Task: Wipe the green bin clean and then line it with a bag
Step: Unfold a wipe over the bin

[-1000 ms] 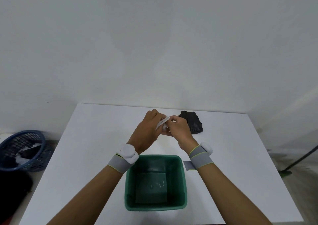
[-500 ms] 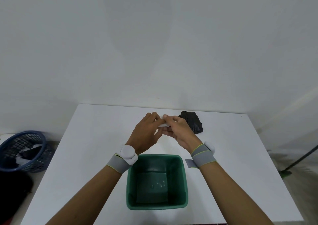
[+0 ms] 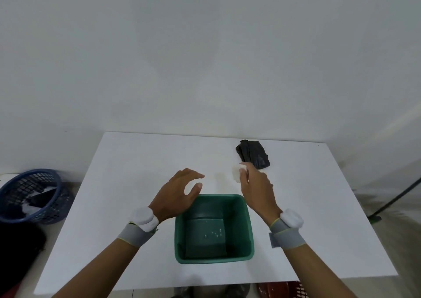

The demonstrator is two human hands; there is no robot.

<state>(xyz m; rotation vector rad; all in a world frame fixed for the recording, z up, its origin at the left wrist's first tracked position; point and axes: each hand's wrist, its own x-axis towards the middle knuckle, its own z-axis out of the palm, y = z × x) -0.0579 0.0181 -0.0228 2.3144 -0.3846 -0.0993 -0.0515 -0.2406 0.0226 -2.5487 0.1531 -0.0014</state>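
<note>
The green bin (image 3: 248, 227) stands open on the white table (image 3: 127, 184) near its front edge, with small white specks on its floor. My right hand (image 3: 257, 188) hovers above the bin's far right corner and holds a folded white wipe (image 3: 237, 172) between thumb and fingers. My left hand (image 3: 177, 193) is over the bin's far left corner, fingers spread and curved, holding nothing. A crumpled black bag (image 3: 254, 153) lies on the table behind my right hand.
A blue mesh basket (image 3: 29, 195) with scraps in it sits on the floor left of the table. A dark object (image 3: 16, 252) lies in front of it. A small grey piece (image 3: 273, 240) lies on the table by my right wrist. A mop handle (image 3: 398, 197) leans at right.
My hands, joined on the white wipe before, have parted. The right hand keeps the wipe and has moved right; the left hand has let go and dropped toward the bin's rim.
</note>
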